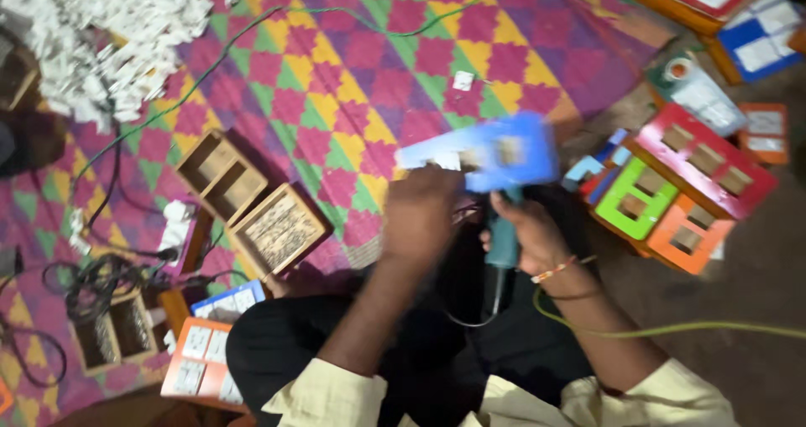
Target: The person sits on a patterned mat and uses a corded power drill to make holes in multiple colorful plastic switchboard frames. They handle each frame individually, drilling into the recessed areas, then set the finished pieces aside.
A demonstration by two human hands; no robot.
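My left hand (420, 213) grips the near edge of a blue rectangular board (491, 151) with white inserts and small cut-outs, held tilted above my lap; it is motion-blurred. My right hand (531, 235) is closed around the handle of a teal corded hand tool (504, 241) that points up at the underside of the blue board. A thin cord hangs down from the tool between my knees. Both wrists show cream sleeves, and a bead bracelet sits on the right wrist.
Red (703, 160), green (636, 199) and orange (688, 235) boards with cut-outs lie stacked at the right. Open wooden boxes (222, 175) sit at the left, near black cables (101, 280). A heap of white pieces (109, 32) fills the far left. A green cable (672, 330) crosses my right arm.
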